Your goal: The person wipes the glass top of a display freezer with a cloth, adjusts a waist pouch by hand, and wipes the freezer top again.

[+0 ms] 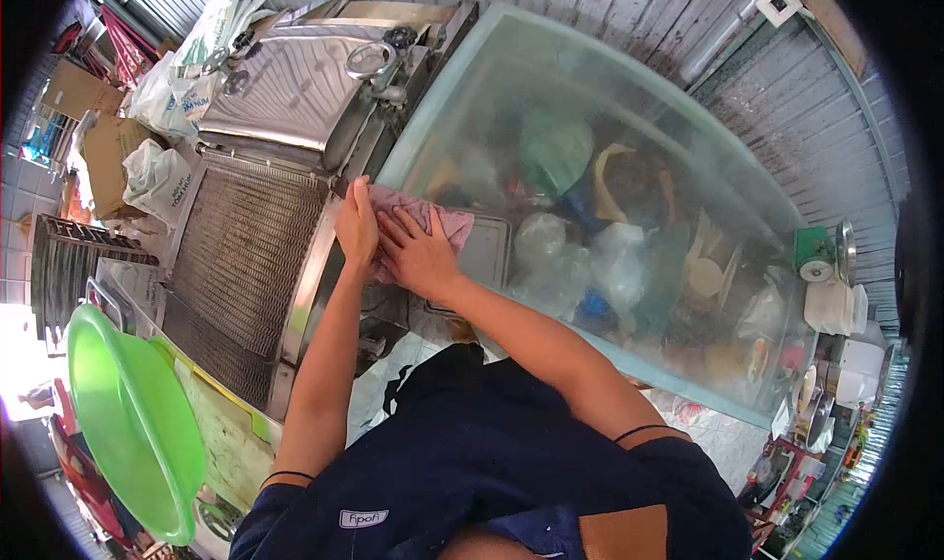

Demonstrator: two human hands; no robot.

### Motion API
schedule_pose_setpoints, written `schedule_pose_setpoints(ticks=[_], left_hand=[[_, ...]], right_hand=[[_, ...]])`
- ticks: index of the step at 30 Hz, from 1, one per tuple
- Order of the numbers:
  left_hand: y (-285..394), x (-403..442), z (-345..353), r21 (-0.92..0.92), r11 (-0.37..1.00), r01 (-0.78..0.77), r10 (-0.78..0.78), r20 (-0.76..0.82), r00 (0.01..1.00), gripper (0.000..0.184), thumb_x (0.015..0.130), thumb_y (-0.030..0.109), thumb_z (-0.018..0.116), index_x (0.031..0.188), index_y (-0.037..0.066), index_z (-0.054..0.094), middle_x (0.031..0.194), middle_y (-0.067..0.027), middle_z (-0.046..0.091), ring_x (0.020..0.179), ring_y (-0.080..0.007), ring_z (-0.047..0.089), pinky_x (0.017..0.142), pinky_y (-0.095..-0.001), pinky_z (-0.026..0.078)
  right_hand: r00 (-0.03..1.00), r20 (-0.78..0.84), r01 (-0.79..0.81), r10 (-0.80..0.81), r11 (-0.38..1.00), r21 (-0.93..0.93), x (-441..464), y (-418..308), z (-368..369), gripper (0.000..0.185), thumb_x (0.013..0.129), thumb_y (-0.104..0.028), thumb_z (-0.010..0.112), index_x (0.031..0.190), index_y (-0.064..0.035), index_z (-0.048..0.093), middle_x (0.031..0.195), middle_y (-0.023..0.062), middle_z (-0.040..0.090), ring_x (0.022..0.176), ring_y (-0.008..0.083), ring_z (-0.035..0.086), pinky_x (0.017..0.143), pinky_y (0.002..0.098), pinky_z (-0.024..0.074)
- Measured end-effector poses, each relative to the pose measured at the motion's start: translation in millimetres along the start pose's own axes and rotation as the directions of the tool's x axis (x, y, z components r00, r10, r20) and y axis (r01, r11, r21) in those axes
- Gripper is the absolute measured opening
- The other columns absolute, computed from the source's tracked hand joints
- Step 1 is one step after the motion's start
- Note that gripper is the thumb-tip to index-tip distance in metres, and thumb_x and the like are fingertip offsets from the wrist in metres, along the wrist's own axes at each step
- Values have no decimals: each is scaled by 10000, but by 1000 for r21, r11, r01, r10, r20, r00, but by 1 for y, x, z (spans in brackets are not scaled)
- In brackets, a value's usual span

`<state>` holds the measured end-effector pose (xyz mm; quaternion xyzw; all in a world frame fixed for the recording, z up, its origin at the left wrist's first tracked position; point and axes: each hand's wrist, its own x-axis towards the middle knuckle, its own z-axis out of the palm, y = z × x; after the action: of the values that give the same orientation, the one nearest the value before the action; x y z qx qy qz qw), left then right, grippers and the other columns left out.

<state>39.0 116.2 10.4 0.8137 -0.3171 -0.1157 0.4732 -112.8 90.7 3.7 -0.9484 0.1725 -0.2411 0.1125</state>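
Observation:
A pink cloth point(450, 228) lies at the near left corner of a large translucent glass-like case point(610, 88), beside the metal machine point(285, 78). My right hand point(421, 255) rests flat on the cloth with its fingers spread. Just to its left, my left hand point(357, 228) is held on edge at the cloth's left end, thumb side up, its fingers extended along the machine's metal edge. Whether the left palm grips any cloth is hidden. Bags and other items show dimly through the case.
A wire mesh conveyor point(246, 255) runs down the machine's front. At the lower left stands a green basin point(138, 422). Plastic bags point(157, 176) and cardboard boxes point(110, 157) crowd the upper left. A green scale point(814, 255) stands right of the case.

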Motion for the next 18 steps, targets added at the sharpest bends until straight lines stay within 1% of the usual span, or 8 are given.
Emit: schedule_pose_setpoints(ticks=[2, 4, 5, 7, 8, 13, 16, 18], left_hand=[[2, -9, 4, -12, 1000, -24, 23, -3, 1000, 565, 1063, 486, 319, 1307, 76, 621, 1160, -239, 682, 1109, -407, 633, 946, -442, 468], [17, -19, 5, 112, 982, -153, 150, 34, 988, 496, 1065, 411, 371, 1397, 84, 541, 1299, -234, 617, 1226, -395, 568, 1044, -470, 413], [17, -25, 11, 110, 982, -151, 149, 26, 988, 496, 1065, 411, 371, 1397, 84, 541, 1299, -234, 617, 1226, -395, 568, 1044, -470, 413], [14, -35, 27, 380, 854, -356, 388, -7, 922, 489, 1057, 369, 412, 1461, 99, 467, 1434, -217, 515, 1350, -391, 459, 1145, -515, 307], [15, -42, 33, 341, 868, -362, 372, 36, 927, 499, 1050, 368, 419, 1482, 121, 446, 1514, -202, 428, 1420, -390, 363, 1197, -547, 202], [50, -67, 58, 257, 846, -468, 452, 122, 884, 497, 1034, 344, 451, 1477, 120, 455, 1506, -211, 429, 1414, -392, 365, 1200, -533, 212], [63, -75, 78, 167, 863, -477, 458, 142, 877, 488, 1030, 328, 460, 1467, 112, 463, 1497, -212, 435, 1400, -411, 371, 1186, -531, 238], [70, -79, 89, 151, 864, -481, 459, 158, 874, 484, 1030, 322, 465, 1465, 109, 464, 1494, -213, 438, 1398, -411, 374, 1184, -525, 244]], right_hand=[[1000, 22, 17, -16, 999, -28, -14, 5, -9, 517, 880, -359, 608, 1347, -138, 614, 1475, 67, 520, 1407, 293, 413, 1132, 689, 233], [998, 44, 40, -38, 998, -56, -28, 12, -17, 504, 880, -361, 607, 1334, -141, 625, 1474, 64, 521, 1405, 289, 417, 1136, 675, 241], [999, 33, 38, -36, 998, -55, -34, 16, -20, 495, 880, -359, 607, 1324, -142, 633, 1473, 62, 522, 1405, 284, 418, 1137, 670, 243], [999, 20, 47, -46, 998, -50, -44, 24, -31, 486, 880, -357, 608, 1315, -142, 640, 1472, 60, 523, 1404, 279, 419, 1138, 666, 246], [998, 42, 42, -40, 997, -58, -49, 29, -38, 478, 887, -348, 610, 1312, -129, 632, 1440, 59, 543, 1390, 276, 431, 1132, 652, 263], [994, 106, 11, 3, 991, -136, -69, 62, -62, 511, 894, -348, 610, 1351, -119, 595, 1443, 56, 537, 1386, 263, 436, 1131, 622, 281], [982, 116, -112, 149, 956, -272, -79, 89, -80, 585, 924, -364, 588, 1456, -135, 507, 1552, 36, 434, 1422, 242, 399, 1142, 608, 267], [979, 76, -162, 189, 948, -273, -87, 109, -93, 573, 931, -368, 583, 1454, -144, 514, 1552, 33, 436, 1423, 236, 396, 1134, 612, 273]])
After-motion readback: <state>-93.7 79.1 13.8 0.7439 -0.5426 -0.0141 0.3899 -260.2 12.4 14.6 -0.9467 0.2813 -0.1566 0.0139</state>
